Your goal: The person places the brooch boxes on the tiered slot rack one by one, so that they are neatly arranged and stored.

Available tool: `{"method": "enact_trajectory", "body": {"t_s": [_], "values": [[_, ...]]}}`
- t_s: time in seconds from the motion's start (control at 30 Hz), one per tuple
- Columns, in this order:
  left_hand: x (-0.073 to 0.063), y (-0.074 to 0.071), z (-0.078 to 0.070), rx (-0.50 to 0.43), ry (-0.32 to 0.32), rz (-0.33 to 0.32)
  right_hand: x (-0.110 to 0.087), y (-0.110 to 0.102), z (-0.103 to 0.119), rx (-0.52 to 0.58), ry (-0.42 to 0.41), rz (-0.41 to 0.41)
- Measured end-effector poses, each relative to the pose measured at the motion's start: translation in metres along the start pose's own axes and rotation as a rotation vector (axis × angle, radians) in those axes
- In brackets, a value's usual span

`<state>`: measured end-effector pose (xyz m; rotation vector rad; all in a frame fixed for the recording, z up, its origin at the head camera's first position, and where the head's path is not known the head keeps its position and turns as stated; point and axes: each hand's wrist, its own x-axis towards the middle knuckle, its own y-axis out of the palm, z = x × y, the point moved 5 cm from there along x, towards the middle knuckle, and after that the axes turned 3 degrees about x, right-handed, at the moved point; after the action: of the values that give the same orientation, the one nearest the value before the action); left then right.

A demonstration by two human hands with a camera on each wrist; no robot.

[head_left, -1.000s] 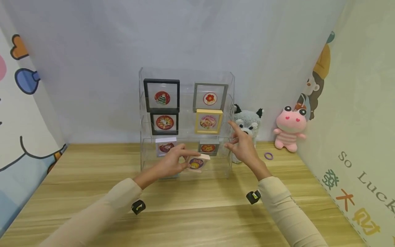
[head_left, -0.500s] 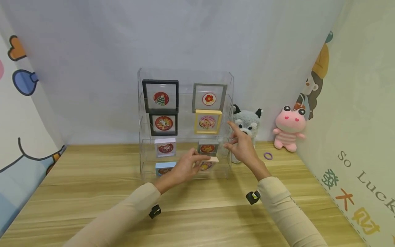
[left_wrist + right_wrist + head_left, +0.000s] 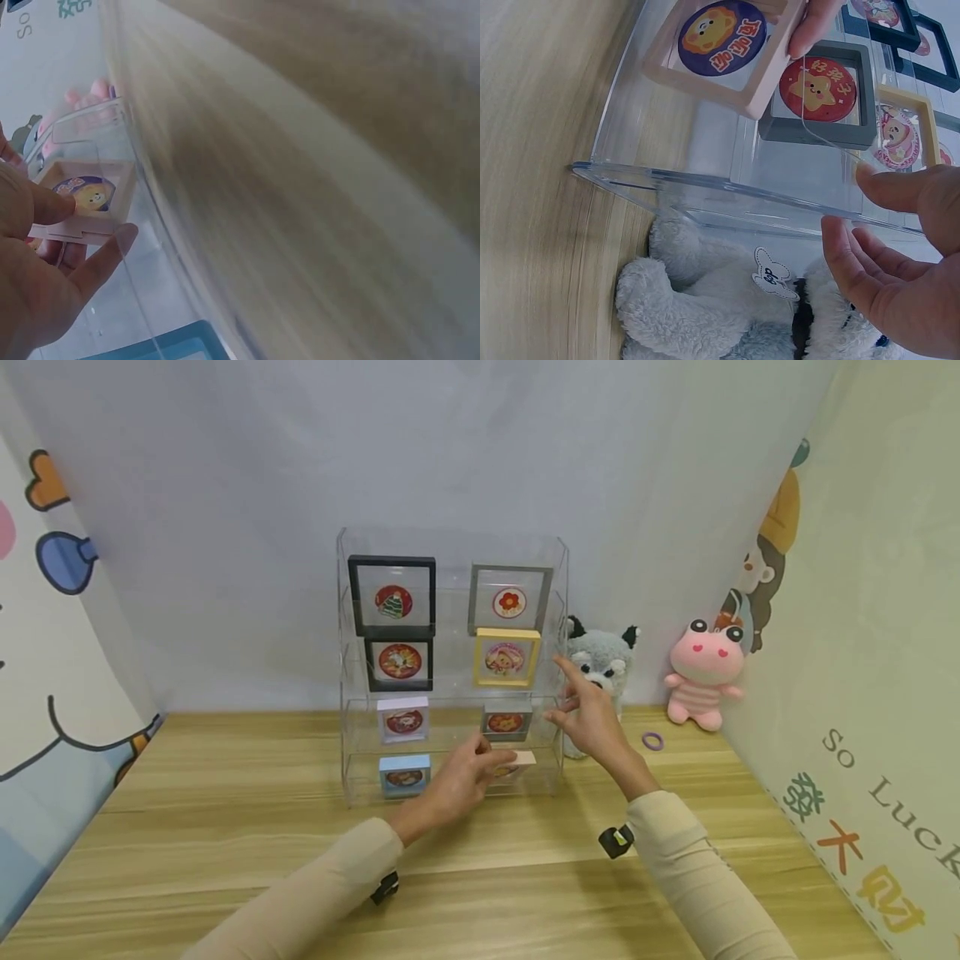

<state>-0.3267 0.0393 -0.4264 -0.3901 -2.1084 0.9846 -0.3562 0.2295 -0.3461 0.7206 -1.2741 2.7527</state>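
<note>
Thumb and fingers of my left hand [image 3: 461, 777] pinch a small pale pink frame [image 3: 757, 86] with a purple round cartoon badge inside. This frame sits at the right of the bottom tier of a clear acrylic display rack [image 3: 450, 793], leaning a little; in the head view the hand covers much of it. My right hand [image 3: 588, 710] holds the rack's right side panel, thumb on the inner side and fingers on the outer. Just above the pink frame stands a grey frame [image 3: 819, 94] with a red badge. A light blue frame [image 3: 405, 775] is at bottom left.
Higher tiers carry a lilac frame [image 3: 403, 720], a yellow frame [image 3: 507, 658], a large grey frame [image 3: 511, 600] and two black frames. Right of the rack are a grey plush dog [image 3: 603, 656], a purple ring [image 3: 652, 741] and a pink plush toy [image 3: 705, 672].
My left hand has moved right and slightly down with the pink frame, from in front of the rack into its bottom tier. The light blue frame has come into view. My right hand stays put.
</note>
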Motion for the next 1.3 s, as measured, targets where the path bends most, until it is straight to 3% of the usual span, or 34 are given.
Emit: {"method": "enact_trajectory", "body": {"t_s": [0.43, 0.6, 1.3], "values": [[-0.0031, 0.0026, -0.0004, 0.058, -0.064, -0.062, -0.0005, -0.0001, -0.001, 0.01, -0.002, -0.004], [-0.0027, 0.0032, -0.0025, 0.11, -0.054, -0.086, -0.0004, -0.0007, -0.0011, 0.006, -0.003, -0.007], [-0.0031, -0.0045, -0.0082, 0.17, -0.003, -0.164, -0.0005, 0.0006, -0.0009, 0.008, 0.009, -0.004]]}}
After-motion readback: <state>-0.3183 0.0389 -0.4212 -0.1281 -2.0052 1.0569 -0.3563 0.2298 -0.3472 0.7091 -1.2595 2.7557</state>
